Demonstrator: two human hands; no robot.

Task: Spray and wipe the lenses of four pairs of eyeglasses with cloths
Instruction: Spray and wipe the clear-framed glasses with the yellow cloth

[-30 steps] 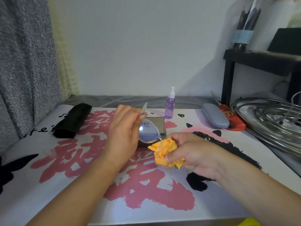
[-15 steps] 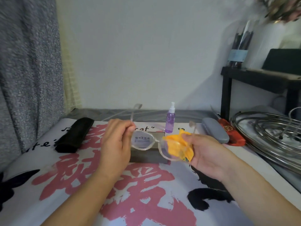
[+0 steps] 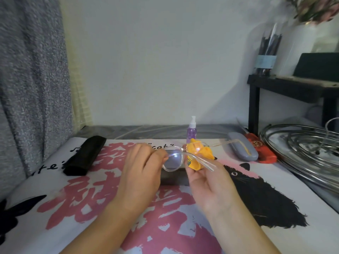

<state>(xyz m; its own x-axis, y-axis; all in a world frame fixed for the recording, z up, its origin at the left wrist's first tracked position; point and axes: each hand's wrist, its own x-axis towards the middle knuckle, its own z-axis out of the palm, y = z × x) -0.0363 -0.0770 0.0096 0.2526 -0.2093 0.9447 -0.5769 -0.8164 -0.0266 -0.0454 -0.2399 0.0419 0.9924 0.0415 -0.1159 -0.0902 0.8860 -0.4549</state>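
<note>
Clear-framed eyeglasses (image 3: 173, 160) are held above the table's middle. My left hand (image 3: 141, 171) pinches the frame at its left lens. My right hand (image 3: 207, 178) grips a crumpled orange cloth (image 3: 199, 154), which covers the right lens. One temple arm sticks out toward me, the other points right. A purple spray bottle (image 3: 191, 131) with a white nozzle stands just behind the glasses.
A dark flat box (image 3: 174, 176) lies under the hands. A black soft case (image 3: 85, 154) lies at the left, a grey hard case (image 3: 240, 148) and a red case (image 3: 260, 150) at the right. A metal wire rack (image 3: 302, 145) and a black shelf (image 3: 293, 87) fill the far right.
The glasses have turned so one temple arm points toward me. The right hand with the cloth has shifted left onto the right lens, and the view has tilted up slightly.
</note>
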